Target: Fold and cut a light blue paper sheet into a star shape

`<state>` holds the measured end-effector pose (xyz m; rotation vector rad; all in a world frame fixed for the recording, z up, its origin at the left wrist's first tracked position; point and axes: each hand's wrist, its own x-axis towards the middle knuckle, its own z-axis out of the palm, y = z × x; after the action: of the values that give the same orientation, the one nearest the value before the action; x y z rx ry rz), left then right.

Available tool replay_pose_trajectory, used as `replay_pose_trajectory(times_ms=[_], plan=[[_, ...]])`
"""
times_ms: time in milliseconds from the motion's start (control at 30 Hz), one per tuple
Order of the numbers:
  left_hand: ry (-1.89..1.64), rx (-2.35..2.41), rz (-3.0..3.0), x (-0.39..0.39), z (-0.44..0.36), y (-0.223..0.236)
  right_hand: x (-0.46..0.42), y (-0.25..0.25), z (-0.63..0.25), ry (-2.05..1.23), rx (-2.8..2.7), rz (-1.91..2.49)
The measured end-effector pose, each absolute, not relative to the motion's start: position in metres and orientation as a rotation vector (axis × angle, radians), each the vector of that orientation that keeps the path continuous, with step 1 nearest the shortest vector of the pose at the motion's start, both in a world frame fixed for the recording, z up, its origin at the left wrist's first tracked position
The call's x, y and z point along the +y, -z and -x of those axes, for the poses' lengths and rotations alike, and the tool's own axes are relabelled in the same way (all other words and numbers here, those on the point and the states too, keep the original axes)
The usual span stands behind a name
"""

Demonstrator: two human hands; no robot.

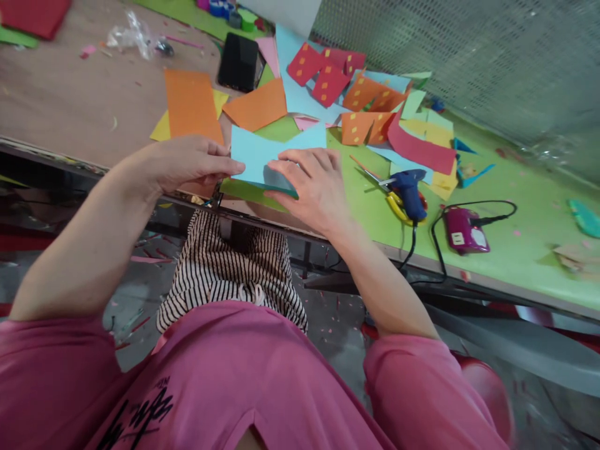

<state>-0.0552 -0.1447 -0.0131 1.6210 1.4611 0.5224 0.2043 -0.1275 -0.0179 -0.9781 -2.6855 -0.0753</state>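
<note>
A light blue foam sheet [262,153] lies at the near edge of the table, with a notch cut in its top edge. My left hand [187,164] pinches its left edge, fingers closed on it. My right hand [315,186] rests on the sheet's lower right part, fingers spread and pressing down on it. Under the sheet a strip of green foam [241,190] shows at the table edge. An orange foam rectangle [191,105] lies just beyond my left hand.
A blue glue gun [410,192] lies over yellow-handled scissors [396,206] to the right, its cable running off the edge. A pink device [464,230] sits further right. A black phone [239,61] and red and orange pieces [328,75] with yellow squares lie behind.
</note>
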Motion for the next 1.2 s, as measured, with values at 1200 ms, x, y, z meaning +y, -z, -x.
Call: replay_pose_trajectory(times_ms=[1200], plan=[[-1.423,1.219,-1.798,-0.229,0.027,-0.04,-0.177,-0.072,-0.211,-0.044,-2.475,0.844]])
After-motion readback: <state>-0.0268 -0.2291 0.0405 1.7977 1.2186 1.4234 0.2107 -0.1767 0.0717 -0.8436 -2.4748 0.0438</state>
